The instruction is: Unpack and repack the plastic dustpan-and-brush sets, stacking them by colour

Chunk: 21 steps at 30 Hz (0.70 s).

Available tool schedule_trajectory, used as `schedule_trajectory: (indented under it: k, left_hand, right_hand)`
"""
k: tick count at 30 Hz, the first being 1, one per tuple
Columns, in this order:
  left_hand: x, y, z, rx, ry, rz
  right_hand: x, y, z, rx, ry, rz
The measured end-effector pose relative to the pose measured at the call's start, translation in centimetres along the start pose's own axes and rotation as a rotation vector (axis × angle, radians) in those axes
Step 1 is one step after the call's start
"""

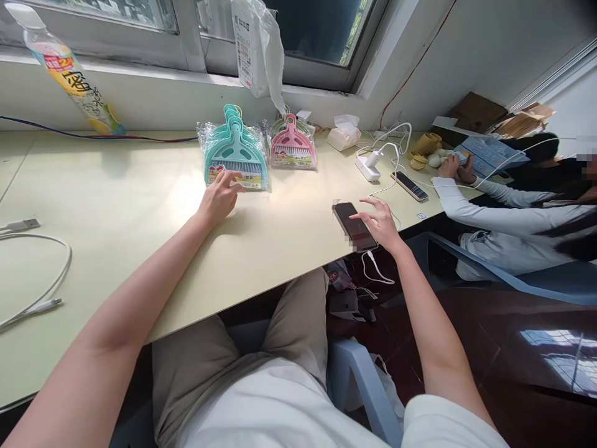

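In the head view, a pale yellow table (280, 242) is set beneath a window (317, 31), and dark, shiny floor tiles (448, 348) are seen at right. Bagged teal dustpans (237, 144) are placed near the wall; their lower edge is met by the open left hand (220, 199), though contact cannot be told. A phone (360, 236) is laid at the front edge, overhung by the right hand (380, 224), open with fingers spread. Farther right, a co-worker (499, 218) is seated.
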<state>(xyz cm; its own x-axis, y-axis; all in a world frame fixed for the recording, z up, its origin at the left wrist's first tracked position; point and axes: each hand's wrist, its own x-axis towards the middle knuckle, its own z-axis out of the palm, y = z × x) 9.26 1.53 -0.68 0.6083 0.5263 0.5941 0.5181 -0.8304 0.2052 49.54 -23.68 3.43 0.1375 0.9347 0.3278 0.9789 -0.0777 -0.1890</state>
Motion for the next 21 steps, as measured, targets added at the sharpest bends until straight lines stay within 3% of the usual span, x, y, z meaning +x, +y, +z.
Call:
schedule_trajectory:
  k: [8, 21]
  left_hand:
    - [-0.1, -0.1, 0.1, 0.018, 0.02, -0.013]
    - [0.0, 0.2, -0.2, -0.003, -0.003, -0.019]
  right_hand:
    - [-0.3, -0.5, 1.0, 0.015, -0.049, 0.001]
    - [-1.2, 0.5, 1.5, 0.099, -0.015, -0.008]
